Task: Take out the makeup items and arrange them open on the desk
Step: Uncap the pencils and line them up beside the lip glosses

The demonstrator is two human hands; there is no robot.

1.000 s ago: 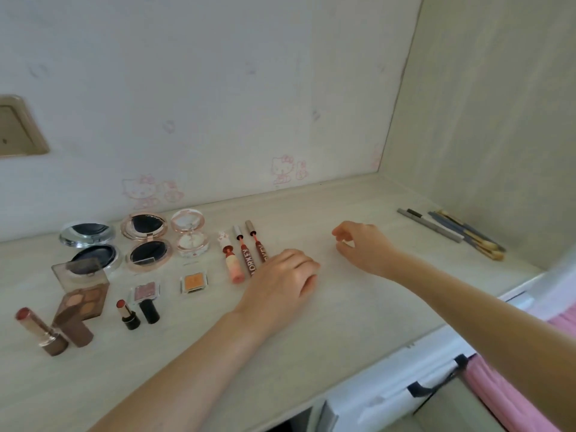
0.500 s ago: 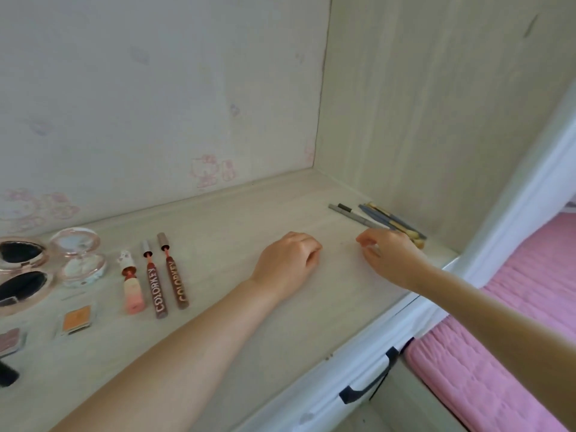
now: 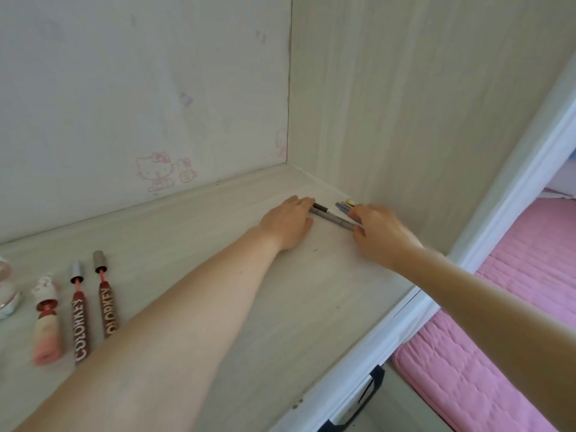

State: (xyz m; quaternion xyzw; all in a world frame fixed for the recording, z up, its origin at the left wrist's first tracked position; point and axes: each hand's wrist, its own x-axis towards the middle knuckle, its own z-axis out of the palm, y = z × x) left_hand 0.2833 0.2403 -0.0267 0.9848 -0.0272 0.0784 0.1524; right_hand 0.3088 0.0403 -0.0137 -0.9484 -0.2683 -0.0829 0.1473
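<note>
Grey pencil (image 3: 333,218) slim, flat on desk (image 3: 280,307) | left hand (image 3: 288,224), right hand (image 3: 381,235) pinching its ends

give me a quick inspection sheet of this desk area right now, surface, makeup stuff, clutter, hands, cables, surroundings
surface: pale wood-grain desk, white front edge.
job's things: grey pencil lies flat between both hands; blue and yellow pencils behind it by the side wall; two COLORKEY lip tubes, uncapped, and a pink lip tube at left.
clutter: nothing seen.
hands: left hand touches the grey pencil's far end; right hand at its near end, grip unclear.
cables: nothing seen.
surroundings: cat sticker on back wall; pink bedding at right; dark drawer handle below.
</note>
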